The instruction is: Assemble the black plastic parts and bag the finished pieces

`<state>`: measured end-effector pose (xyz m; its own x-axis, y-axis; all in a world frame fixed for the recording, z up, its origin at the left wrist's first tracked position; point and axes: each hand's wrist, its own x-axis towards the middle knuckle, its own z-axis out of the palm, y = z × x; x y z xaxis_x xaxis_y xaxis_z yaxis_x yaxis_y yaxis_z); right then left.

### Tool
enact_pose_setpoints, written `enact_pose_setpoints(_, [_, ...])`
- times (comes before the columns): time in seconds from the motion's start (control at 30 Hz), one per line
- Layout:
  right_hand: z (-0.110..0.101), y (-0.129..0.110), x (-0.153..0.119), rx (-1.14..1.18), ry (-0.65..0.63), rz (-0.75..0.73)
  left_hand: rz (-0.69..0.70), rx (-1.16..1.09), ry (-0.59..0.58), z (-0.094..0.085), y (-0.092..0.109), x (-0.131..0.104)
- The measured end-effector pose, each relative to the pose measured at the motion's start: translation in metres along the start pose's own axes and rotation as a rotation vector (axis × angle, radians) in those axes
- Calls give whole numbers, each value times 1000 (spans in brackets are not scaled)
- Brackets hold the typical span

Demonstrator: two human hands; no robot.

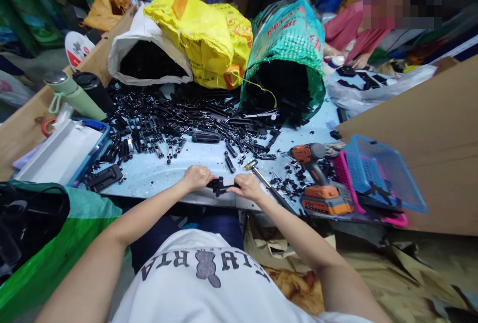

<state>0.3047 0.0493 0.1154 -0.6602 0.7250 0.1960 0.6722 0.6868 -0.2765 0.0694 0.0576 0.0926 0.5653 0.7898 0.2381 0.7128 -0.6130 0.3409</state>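
Observation:
A small black plastic part point(219, 186) is held between both hands at the table's front edge. My left hand point(197, 177) is closed on its left end, and my right hand point(246, 185) grips the right end, fingers curled. Just right of my right hand a hammer point(267, 183) lies on the light blue table point(149, 171). Behind the hands is a loose black piece point(229, 162), with a large heap of black parts point(160, 114) beyond it.
An orange cordless drill point(317, 178) stands at right, beside pink and blue baskets point(392, 173). Open sacks point(287, 39) line the back. A green bottle point(76, 96) and blue tray point(100, 139) are at left. Another person's hand point(361, 60) shows at upper right.

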Motion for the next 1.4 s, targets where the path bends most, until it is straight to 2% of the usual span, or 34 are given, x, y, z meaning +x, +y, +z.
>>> enact_pose_setpoints(0.07, [-24,-20,-3,263,18,-140,72,-225,116,-23,22,-14])
enact_pose_setpoints(0.13, [-39,-43,-9,589,-4,-254,105,-517,226,-46,54,-33])
enact_pose_setpoints(0.2, [-40,-64,-12,879,-20,-318,126,-773,306,-62,85,-47])
enact_pose_setpoints(0.23, [-34,-73,-11,980,16,-311,130,-845,376,-66,98,-51])
enact_pose_setpoints(0.27, [-25,-79,-8,1048,101,-268,121,-883,464,-67,107,-52])
enact_pose_setpoints(0.33, [1,-89,5,1109,410,-85,86,-848,650,-60,117,-51])
enact_pose_setpoints(0.4, [31,-95,23,1146,710,120,49,-742,754,-44,114,-45])
enact_pose_setpoints(0.43, [44,-96,33,1173,779,189,46,-680,766,-34,109,-42])
enact_pose_setpoints(0.5, [63,-89,50,1173,765,276,61,-520,744,-14,92,-34])
enact_pose_setpoints(0.57, [67,-67,61,978,656,335,60,-299,673,1,65,-21])
enact_pose_setpoints(0.6, [64,-49,64,850,614,356,38,-182,589,6,48,-13])
enact_pose_setpoints(0.63, [57,-26,67,670,560,372,-4,-69,497,10,29,-4])
enact_pose_setpoints(0.7, [38,27,72,535,534,413,-108,98,304,12,-10,18])
enact_pose_setpoints(0.73, [27,55,74,363,484,484,-143,157,227,12,-27,30])
enact_pose_setpoints(0.77, [16,82,76,192,404,557,-174,203,172,11,-41,42])
enact_pose_setpoints(0.83, [-4,128,81,-122,156,655,-197,271,145,12,-55,63])
enact_pose_setpoints(0.87, [-12,146,84,-226,50,666,-172,292,153,14,-55,72])
enact_pose_setpoints(0.93, [-22,171,92,-331,-87,642,8,301,133,22,-42,87])
enact_pose_setpoints(1.03, [-25,186,106,-362,-141,591,391,252,-30,40,-11,99])
enact_pose_setpoints(1.1, [-24,189,115,-385,-162,581,461,211,-107,48,3,101])
enact_pose_setpoints(1.17, [-25,190,120,-393,-173,568,377,136,-143,49,8,96])
enact_pose_setpoints(1.3, [-36,191,121,-371,-178,504,26,-128,-135,32,5,68])
enact_pose_setpoints(1.33, [-40,188,120,-346,-150,480,-61,-176,-106,25,4,58])
enact_pose_setpoints(1.4, [-45,174,116,-229,-16,417,-204,-253,-51,13,3,37])
